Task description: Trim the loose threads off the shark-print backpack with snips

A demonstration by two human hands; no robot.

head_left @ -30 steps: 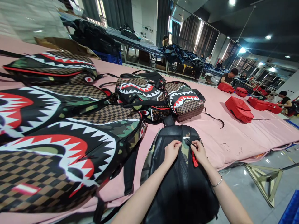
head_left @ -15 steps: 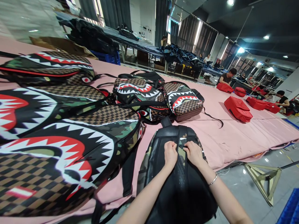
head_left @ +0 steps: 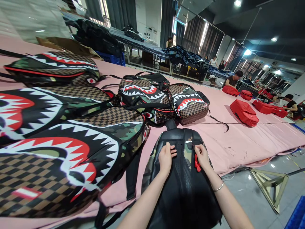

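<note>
A black backpack [head_left: 186, 194] with camouflage sides lies in front of me, its strap side up. On its right strap, my right hand [head_left: 202, 156] is closed around small red-handled thread snips [head_left: 197, 163]; the red part hangs below the fingers, and a dark tip points toward the camouflage patch [head_left: 186, 156]. My left hand [head_left: 166, 158] rests over the left strap with fingers apart and nothing visible in it. A bracelet [head_left: 219, 186] circles my right wrist.
Several shark-mouth checkered backpacks [head_left: 95, 133] cover the pink table [head_left: 238, 143] to the left and ahead. Red bags [head_left: 244, 112] lie at the far right, where co-workers [head_left: 232, 81] handle others. A metal triangular frame [head_left: 270, 187] stands on the floor at right.
My hands were pinching together at the strap. Now the left has moved away leftward and its fingers have opened. The red snips now show below my right hand.
</note>
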